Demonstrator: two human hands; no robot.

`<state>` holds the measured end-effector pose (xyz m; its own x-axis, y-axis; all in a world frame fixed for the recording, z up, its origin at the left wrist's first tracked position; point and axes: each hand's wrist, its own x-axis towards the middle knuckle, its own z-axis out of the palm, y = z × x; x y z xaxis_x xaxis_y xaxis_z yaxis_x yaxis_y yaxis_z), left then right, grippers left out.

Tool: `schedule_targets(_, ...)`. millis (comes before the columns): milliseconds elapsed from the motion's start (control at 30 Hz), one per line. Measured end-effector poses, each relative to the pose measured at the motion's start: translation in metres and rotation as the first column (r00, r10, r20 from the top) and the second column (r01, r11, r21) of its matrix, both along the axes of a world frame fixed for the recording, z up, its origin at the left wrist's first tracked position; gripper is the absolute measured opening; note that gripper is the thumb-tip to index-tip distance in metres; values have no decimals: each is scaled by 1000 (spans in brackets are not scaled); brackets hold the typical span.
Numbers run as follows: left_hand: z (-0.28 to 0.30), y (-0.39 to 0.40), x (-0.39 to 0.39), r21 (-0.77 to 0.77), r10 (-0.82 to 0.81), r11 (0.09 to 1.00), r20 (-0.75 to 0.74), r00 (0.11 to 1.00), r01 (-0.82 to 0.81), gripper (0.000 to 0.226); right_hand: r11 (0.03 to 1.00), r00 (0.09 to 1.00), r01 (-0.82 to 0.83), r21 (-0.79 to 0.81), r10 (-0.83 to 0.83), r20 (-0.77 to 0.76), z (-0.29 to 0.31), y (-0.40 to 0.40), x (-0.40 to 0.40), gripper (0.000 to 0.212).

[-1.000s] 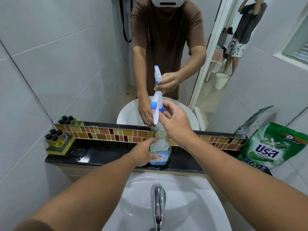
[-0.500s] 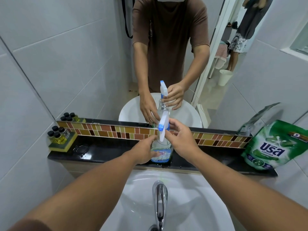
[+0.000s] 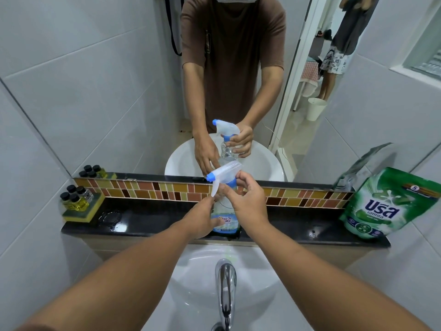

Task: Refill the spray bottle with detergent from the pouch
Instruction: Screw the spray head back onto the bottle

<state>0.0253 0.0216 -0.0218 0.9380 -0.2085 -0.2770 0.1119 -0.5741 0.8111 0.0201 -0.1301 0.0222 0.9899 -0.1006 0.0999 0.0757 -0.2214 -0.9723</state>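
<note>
At a bathroom ledge (image 3: 148, 223) behind the sink (image 3: 195, 278), a person steadies a clear spray bottle (image 3: 225, 220) standing near the middle of the ledge's front edge. The left hand (image 3: 202, 220) wraps around its labelled body; the right hand (image 3: 248, 199) pinches the collar beneath the trigger head (image 3: 224, 175). The blue nozzle (pointing toward the camera half a second ago) now faces left, the head turned sideways atop the neck. The green detergent pouch (image 3: 386, 206) leans untouched at the ledge's right end, well apart; small dark-capped bottles (image 3: 76, 197) sit at the left end.
</note>
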Motion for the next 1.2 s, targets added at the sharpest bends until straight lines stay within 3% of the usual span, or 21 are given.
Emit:
schedule_targets(133,3,-6,1,-118,33,993,100,994,-21,66,993,996,-84,79,87,-35,1,-3,5,47)
schedule_targets(300,18,-27,4,-263,81,963,108,991,-50,44,978,982,-190,-81,190,-12,8,-13,11,49)
schedule_targets(533,26,-31,4,-246,63,968,53,997,-48,32,987,990,-124,-103,130,52,24,-9,19,40)
schedule_targets(667,29,-28,5,-203,26,979,55,998,-15,45,994,995,-99,-44,99,6,12,-9,13,39)
schedule_targets(900,33,-22,10,-185,-51,981,-4,999,49,45,998,999,42,43,-42,-8,-2,-2,2,41)
schedule_targets(1000,31,-22,12,-169,-53,984,-6,999,51,40,995,994,96,6,-95,-47,-7,1,0,54)
schedule_targets(1133,32,-22,10,-152,-69,986,-13,998,67,29,991,999,3,-133,-10,-52,6,-22,-16,98)
schedule_targets(1200,31,-21,10,-144,-33,989,-28,999,29,30,940,992,-104,-324,122,35,30,-41,-16,91)
